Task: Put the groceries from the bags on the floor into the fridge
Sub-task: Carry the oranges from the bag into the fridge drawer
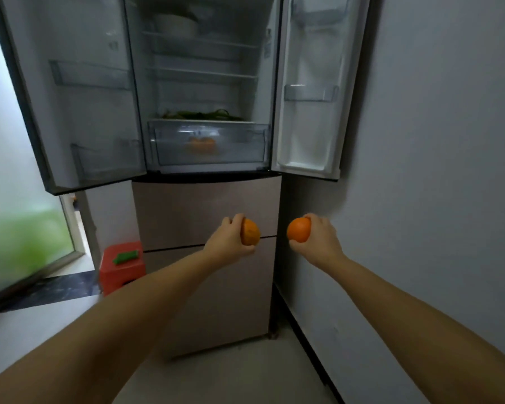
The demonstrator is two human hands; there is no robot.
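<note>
Head view, left hand (231, 239) gripping orange (250, 232), right hand (321, 239) gripping second orange (298, 229), open fridge (204, 83), no legible writing

Fridge lower doors (204, 217): smooth brushed-looking metal in a pale champagne tone, with a soft sheen.
Fridge door liners (306, 135): glossy white plastic, with clear plastic bins.
Crisper drawer (207, 144): clear, slightly frosted plastic.
Shelves (204, 72): clear and glass-like.
Oranges (299, 230): finely dimpled peel with a slight shine.
Stool (123, 265), near left: smooth red plastic.
Wall (435, 141), right: matt pale paint.
Floor (231, 380): smooth light tile.
</note>
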